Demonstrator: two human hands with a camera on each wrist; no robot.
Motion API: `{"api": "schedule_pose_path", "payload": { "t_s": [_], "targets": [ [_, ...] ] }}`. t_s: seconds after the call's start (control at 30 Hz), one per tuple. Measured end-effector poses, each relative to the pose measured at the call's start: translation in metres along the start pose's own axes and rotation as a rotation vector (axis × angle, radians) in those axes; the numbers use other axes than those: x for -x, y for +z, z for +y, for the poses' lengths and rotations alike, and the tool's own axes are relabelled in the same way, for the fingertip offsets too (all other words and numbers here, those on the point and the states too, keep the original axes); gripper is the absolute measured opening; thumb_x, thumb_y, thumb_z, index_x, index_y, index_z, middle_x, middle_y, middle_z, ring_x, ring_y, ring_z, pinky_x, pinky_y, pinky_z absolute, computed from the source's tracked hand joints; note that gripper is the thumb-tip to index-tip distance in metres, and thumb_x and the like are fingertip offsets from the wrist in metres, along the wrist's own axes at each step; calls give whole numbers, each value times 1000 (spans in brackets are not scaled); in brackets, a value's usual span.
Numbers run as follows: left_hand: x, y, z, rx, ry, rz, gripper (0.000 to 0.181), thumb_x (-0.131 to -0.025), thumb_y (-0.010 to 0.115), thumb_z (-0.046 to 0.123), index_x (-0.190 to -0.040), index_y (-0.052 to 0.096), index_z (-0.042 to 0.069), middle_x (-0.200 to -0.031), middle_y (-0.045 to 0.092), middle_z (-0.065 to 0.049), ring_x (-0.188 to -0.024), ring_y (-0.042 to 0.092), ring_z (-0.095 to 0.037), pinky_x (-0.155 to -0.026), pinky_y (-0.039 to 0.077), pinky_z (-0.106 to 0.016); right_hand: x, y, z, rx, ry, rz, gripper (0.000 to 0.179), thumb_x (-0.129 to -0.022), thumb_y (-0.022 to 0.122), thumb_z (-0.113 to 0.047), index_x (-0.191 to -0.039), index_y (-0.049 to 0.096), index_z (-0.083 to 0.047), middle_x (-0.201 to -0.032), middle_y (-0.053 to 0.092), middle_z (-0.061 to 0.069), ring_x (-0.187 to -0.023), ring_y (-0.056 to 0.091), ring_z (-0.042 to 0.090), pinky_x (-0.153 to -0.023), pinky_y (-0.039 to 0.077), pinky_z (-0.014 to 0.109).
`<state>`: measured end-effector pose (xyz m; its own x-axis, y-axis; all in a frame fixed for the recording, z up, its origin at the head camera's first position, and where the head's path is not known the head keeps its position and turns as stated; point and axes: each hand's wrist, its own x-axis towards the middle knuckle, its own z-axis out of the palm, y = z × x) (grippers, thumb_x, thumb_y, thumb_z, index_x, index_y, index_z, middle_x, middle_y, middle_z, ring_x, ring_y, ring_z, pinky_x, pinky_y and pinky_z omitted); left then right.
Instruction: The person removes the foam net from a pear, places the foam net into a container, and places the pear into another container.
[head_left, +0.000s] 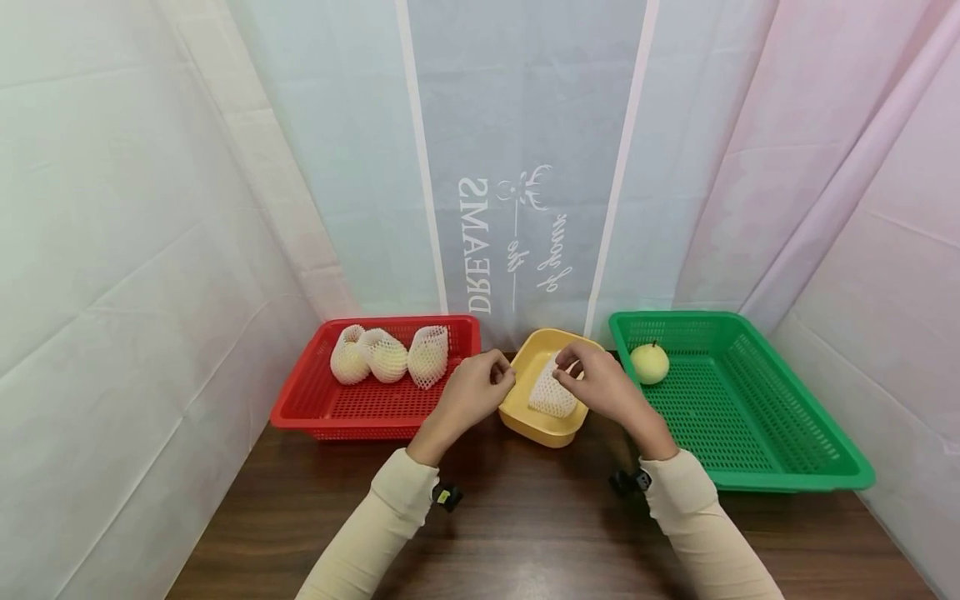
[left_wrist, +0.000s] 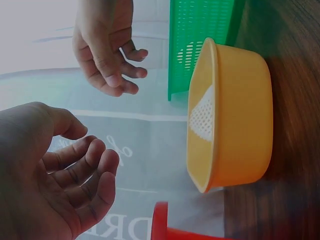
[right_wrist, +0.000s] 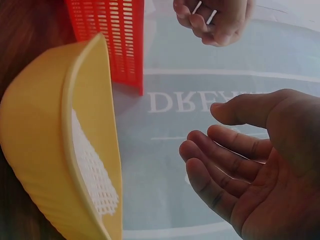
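My left hand [head_left: 474, 385] hovers between the red basket and the yellow tub [head_left: 536, 429], its fingers loosely curled around nothing. On the other side, above the tub's right part, my right hand [head_left: 600, 383] is likewise empty with relaxed fingers. Inside the tub lies a white foam net sleeve [head_left: 551, 397], flat and without fruit as far as it shows. Both wrist views show the hands apart from the tub and from each other; the sleeve [left_wrist: 202, 117] appears over the tub's rim there. A bare yellow pear [head_left: 649, 364] sits in the green basket's near-left corner region, beside the right hand.
The red basket [head_left: 300, 400] at left holds three pears [head_left: 387, 360] in white foam nets along its back. At right stands a larger green basket [head_left: 795, 480]. All rest on a dark wooden table [head_left: 517, 533], with curtains [head_left: 525, 100] behind and at both sides.
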<state>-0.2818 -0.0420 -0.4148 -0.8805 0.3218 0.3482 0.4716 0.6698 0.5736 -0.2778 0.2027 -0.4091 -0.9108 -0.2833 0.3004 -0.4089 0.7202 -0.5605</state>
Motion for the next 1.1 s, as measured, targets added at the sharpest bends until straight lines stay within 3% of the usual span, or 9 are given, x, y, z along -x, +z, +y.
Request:
{"api": "schedule_pose_path", "payload": {
  "t_s": [0.3, 0.77, 1.1],
  "targets": [
    [0, -8, -3, -7, -29, 3, 12, -101, 67, 27, -97, 72, 16, -81, 67, 3, -72, 59, -12, -64, 51, -25, -3, 12, -7, -38, -8, -26, 22, -100, 72, -14, -117, 67, 0, -107, 75, 12, -92, 73, 25, -78, 61, 40],
    [-3, -19, -11, -26, -7, 31, 11, -100, 66, 24, -97, 73, 16, -84, 68, 2, -76, 60, -13, -69, 53, -28, -11, 32, -19, -8, -12, -16, 20, -98, 75, -17, -113, 68, -5, -102, 74, 8, -89, 71, 21, -77, 60, 38],
    [-3, -28, -15, -19, -32, 23, 11, -100, 68, 23, -100, 73, 14, -86, 69, 1, -79, 60, -15, -70, 53, -29, -15, 44, -27, -32, 17, -36, 20, -99, 75, -19, -111, 69, -6, -103, 74, 7, -87, 71, 20, -74, 61, 35]
  ]
}}
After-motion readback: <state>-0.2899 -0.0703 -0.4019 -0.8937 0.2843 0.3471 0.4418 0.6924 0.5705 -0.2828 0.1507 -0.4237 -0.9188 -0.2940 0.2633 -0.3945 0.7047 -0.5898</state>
